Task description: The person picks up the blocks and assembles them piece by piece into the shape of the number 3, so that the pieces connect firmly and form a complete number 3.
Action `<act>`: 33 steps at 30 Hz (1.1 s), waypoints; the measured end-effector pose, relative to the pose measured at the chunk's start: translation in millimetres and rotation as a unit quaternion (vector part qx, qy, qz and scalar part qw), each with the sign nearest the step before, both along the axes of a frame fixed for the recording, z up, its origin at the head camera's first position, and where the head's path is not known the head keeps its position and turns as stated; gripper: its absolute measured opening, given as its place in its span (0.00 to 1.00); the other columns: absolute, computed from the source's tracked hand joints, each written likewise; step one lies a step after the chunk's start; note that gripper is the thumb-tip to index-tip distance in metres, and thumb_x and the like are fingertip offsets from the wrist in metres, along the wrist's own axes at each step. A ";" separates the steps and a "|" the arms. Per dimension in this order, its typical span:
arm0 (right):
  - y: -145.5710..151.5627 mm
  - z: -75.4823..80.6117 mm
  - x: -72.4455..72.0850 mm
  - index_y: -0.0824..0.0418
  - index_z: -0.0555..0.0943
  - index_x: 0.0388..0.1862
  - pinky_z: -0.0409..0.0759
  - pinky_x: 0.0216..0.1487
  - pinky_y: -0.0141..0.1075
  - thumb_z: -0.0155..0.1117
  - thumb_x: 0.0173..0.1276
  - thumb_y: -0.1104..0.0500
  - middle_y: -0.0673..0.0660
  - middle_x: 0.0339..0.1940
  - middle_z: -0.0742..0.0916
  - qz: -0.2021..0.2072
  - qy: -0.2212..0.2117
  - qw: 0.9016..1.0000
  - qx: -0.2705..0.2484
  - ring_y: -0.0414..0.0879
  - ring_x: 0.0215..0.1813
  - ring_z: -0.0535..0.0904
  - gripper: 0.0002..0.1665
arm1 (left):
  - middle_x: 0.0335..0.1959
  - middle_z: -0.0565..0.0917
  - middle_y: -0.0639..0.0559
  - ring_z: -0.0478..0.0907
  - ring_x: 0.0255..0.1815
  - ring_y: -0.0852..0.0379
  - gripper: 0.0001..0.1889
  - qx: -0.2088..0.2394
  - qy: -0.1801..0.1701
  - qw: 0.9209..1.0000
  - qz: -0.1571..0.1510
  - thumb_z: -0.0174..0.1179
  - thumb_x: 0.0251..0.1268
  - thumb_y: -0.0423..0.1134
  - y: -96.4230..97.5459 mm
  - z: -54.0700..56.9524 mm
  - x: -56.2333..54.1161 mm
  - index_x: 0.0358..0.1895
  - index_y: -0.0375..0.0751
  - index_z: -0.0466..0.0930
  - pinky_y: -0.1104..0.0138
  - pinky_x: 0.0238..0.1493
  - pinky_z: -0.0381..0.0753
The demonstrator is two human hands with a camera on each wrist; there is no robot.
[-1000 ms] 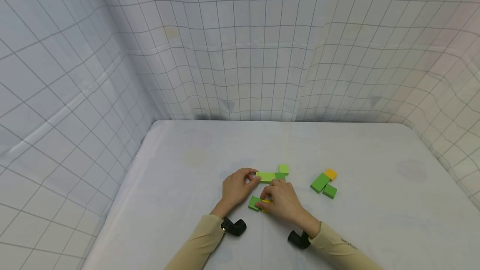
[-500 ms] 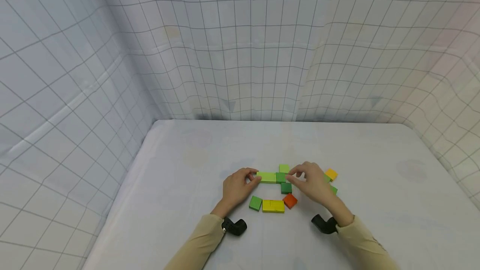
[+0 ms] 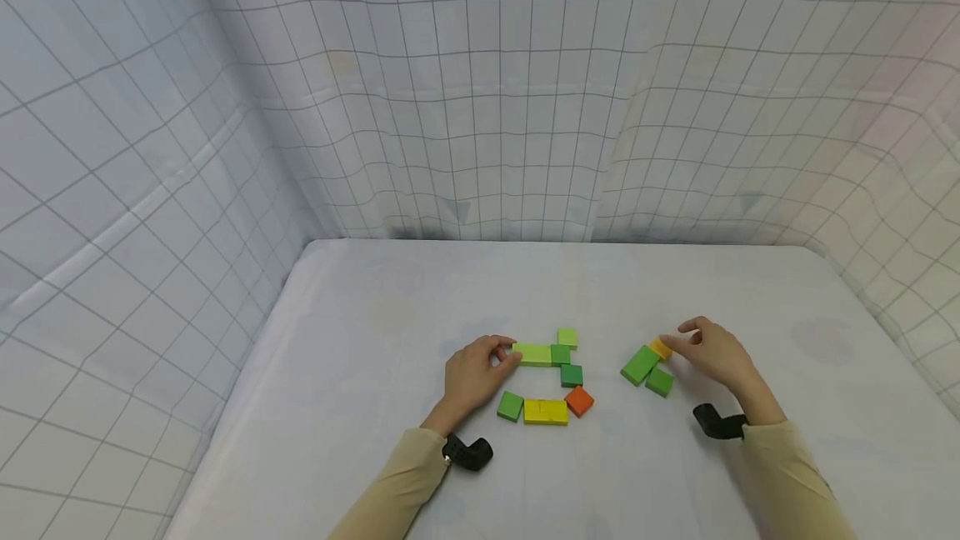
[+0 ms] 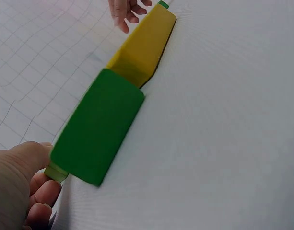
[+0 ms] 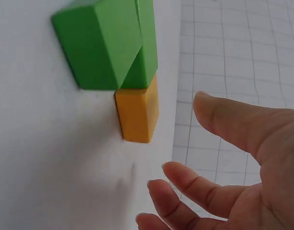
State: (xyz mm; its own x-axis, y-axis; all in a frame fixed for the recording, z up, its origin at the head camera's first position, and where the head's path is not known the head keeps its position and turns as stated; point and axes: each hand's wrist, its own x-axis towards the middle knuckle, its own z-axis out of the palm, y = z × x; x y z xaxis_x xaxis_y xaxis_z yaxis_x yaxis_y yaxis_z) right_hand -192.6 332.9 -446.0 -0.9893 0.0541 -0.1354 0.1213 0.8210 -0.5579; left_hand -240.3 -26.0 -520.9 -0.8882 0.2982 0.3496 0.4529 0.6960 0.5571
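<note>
My left hand [image 3: 476, 373] grips the left end of a long light green block [image 3: 532, 355] between thumb and fingers. A small green block [image 3: 560, 355] continues it to the right, with a light green cube [image 3: 567, 337] behind and a dark green block [image 3: 572, 375] in front. Closer to me lie a green block [image 3: 510, 406], yellow blocks [image 3: 546, 412] and a tilted red-orange block [image 3: 580, 401]. Over at the right, my right hand [image 3: 716, 355] hovers with thumb and fingers spread beside an orange block [image 5: 137, 115], holding nothing.
Touching the orange block's cluster are a longer green block [image 3: 641, 365] and a small green block [image 3: 659, 382]. A white-covered table [image 3: 360, 407] bears everything, and gridded white curtains [image 3: 480, 107] rise behind and at both sides.
My right hand has left the yellow blocks, passed over the dark green and red-orange blocks, and moved right to the orange block. My left hand stays in place.
</note>
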 end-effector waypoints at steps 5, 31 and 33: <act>11.0 -3.0 -1.6 0.73 0.70 0.53 0.73 0.42 0.52 0.54 0.68 0.37 0.77 0.53 0.74 0.004 -0.063 0.998 -0.023 0.66 0.50 0.73 0.39 | 0.26 0.75 0.68 0.66 0.20 0.70 0.14 0.005 0.004 1.000 0.000 0.59 0.63 0.54 -0.7 -0.1 -0.2 0.45 0.52 0.84 0.73 0.22 0.63; -17.7 -6.7 -81.3 0.64 0.79 0.35 0.66 0.35 0.39 0.65 0.64 0.48 0.55 0.35 0.79 0.040 -0.074 0.996 -0.036 0.49 0.36 0.69 0.18 | 0.26 0.75 0.67 0.66 0.20 0.70 0.14 0.006 -0.003 1.000 -0.005 0.59 0.64 0.54 -1.6 1.3 0.2 0.45 0.52 0.84 0.73 0.22 0.63; -26.6 -7.6 -91.6 0.63 0.79 0.35 0.66 0.34 0.38 0.65 0.64 0.48 0.55 0.34 0.79 0.039 -0.080 0.995 -0.034 0.48 0.35 0.69 0.18 | 0.26 0.75 0.67 0.66 0.20 0.70 0.14 0.007 -0.003 1.000 -0.004 0.59 0.64 0.54 -2.0 1.7 0.8 0.45 0.52 0.84 0.73 0.22 0.63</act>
State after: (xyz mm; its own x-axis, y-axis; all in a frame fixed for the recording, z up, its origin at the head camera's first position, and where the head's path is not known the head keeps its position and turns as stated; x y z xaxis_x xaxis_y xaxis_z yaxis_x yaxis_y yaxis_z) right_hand -284.1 306.4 -453.5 -0.9559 -0.0369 -0.2914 0.1496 0.7926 -0.5911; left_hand -239.5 -28.0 -519.3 -0.8878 0.3011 0.3481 0.4553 0.6848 0.5689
